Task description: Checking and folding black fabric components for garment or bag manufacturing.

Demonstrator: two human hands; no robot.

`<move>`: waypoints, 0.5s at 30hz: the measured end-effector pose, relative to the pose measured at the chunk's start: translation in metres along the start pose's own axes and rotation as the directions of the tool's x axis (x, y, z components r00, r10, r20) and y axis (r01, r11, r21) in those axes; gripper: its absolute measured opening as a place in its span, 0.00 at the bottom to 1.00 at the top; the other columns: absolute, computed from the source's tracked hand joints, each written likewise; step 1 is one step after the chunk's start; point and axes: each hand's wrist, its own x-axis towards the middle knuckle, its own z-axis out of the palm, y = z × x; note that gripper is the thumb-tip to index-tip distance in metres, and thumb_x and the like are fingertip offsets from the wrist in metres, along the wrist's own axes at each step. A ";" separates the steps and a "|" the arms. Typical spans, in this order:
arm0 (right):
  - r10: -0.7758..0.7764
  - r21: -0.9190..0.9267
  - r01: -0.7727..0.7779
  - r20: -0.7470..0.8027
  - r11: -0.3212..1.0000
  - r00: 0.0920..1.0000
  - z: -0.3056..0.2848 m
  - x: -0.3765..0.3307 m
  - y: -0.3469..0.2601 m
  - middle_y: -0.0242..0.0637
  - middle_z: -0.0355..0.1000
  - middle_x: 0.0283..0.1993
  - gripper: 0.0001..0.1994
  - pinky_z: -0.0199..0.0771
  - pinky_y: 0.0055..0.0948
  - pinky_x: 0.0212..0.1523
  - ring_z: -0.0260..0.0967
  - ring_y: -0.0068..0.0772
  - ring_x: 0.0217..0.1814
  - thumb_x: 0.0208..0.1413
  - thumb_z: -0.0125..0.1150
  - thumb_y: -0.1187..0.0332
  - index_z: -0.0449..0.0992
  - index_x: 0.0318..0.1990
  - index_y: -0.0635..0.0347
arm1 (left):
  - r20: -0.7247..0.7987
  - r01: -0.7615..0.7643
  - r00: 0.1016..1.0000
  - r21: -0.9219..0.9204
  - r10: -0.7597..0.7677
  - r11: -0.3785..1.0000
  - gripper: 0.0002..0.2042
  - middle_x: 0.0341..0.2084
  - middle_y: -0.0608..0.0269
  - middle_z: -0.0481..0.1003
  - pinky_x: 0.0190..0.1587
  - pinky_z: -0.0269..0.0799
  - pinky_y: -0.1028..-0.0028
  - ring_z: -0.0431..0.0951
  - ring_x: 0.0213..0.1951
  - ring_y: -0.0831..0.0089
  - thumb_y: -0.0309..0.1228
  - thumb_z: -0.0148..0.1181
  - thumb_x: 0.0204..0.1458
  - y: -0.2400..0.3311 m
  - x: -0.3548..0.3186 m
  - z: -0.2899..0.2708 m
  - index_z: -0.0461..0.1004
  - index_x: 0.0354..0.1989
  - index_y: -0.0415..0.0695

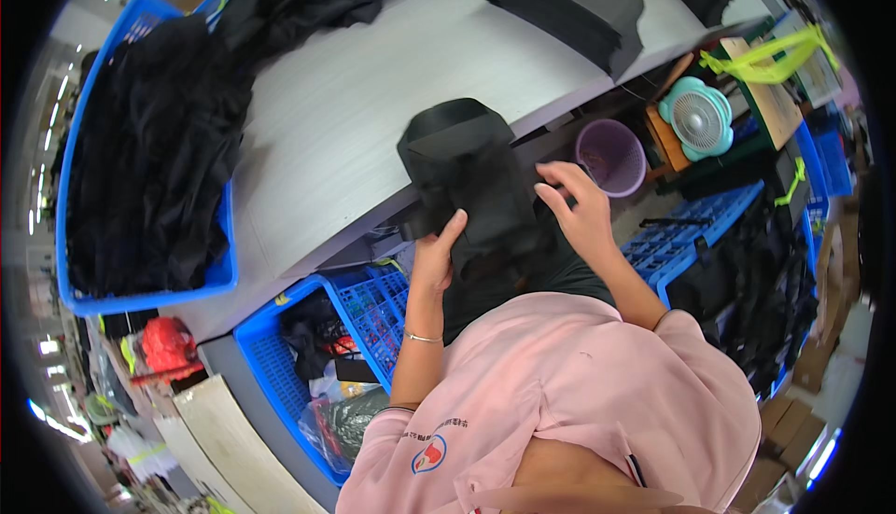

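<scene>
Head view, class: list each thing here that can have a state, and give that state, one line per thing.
left hand: gripping the black fabric piece's lower edge
right hand: fingers spread, touching the fabric's right side
black fabric piece: held up, partly folded over
blue bin: filled with dark fabric
purple basket: upright, contents unclear
small fan: upright; running or not, cannot tell
stack of black sheets: neatly piled on the table

Bright even overhead light, soft shadows; strong fisheye bend + dark vignette at rim; centre sharp.
</scene>
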 end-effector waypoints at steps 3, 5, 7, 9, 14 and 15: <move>0.401 0.149 -0.534 0.503 0.832 0.766 -0.018 0.007 0.049 0.33 0.77 0.39 0.06 0.72 0.24 0.43 0.74 0.24 0.41 0.58 0.62 0.72 0.80 0.40 0.66 | 0.141 0.158 0.975 0.100 -0.171 0.982 0.27 0.57 0.56 0.72 0.56 0.73 0.67 0.75 0.55 0.66 0.25 0.68 0.53 -0.013 -0.016 0.004 0.68 0.62 0.39; 0.439 0.380 -0.663 0.526 0.645 0.728 -0.015 0.000 0.058 0.31 0.77 0.40 0.07 0.72 0.24 0.45 0.74 0.23 0.42 0.57 0.63 0.72 0.80 0.41 0.66 | 0.114 0.190 0.974 0.041 -0.194 0.981 0.27 0.55 0.56 0.73 0.56 0.73 0.67 0.76 0.53 0.66 0.27 0.68 0.53 -0.015 -0.023 0.009 0.68 0.61 0.38; 0.364 0.597 -0.731 0.634 0.331 0.682 -0.015 -0.004 0.044 0.32 0.78 0.43 0.10 0.73 0.23 0.48 0.74 0.22 0.44 0.56 0.64 0.72 0.79 0.43 0.68 | 0.017 0.203 0.979 0.086 -0.205 0.975 0.25 0.53 0.57 0.75 0.54 0.74 0.68 0.77 0.51 0.66 0.31 0.67 0.54 -0.026 -0.011 -0.012 0.70 0.59 0.38; 0.282 0.613 -0.774 0.724 0.157 0.630 -0.013 -0.009 0.030 0.33 0.78 0.44 0.12 0.73 0.23 0.49 0.74 0.23 0.45 0.56 0.65 0.71 0.78 0.45 0.68 | -0.059 0.199 0.980 0.338 -0.190 0.920 0.25 0.51 0.57 0.76 0.53 0.75 0.68 0.78 0.50 0.66 0.33 0.68 0.51 -0.037 0.006 -0.031 0.72 0.57 0.37; 0.376 0.707 -0.657 0.552 0.264 0.744 -0.001 -0.018 0.023 0.30 0.76 0.38 0.09 0.72 0.23 0.43 0.71 0.20 0.40 0.59 0.64 0.67 0.77 0.40 0.65 | 0.011 0.077 0.997 0.212 -0.081 0.974 0.26 0.54 0.53 0.74 0.58 0.73 0.61 0.77 0.53 0.62 0.38 0.61 0.57 -0.026 -0.014 0.014 0.68 0.60 0.34; 0.416 0.734 -0.565 0.411 0.377 0.811 -0.002 -0.021 0.029 0.29 0.75 0.35 0.10 0.71 0.24 0.40 0.69 0.19 0.37 0.61 0.63 0.65 0.76 0.37 0.64 | 0.032 0.089 0.995 0.227 -0.099 0.970 0.26 0.54 0.53 0.74 0.58 0.73 0.61 0.77 0.53 0.62 0.38 0.61 0.57 -0.028 -0.018 0.013 0.68 0.60 0.34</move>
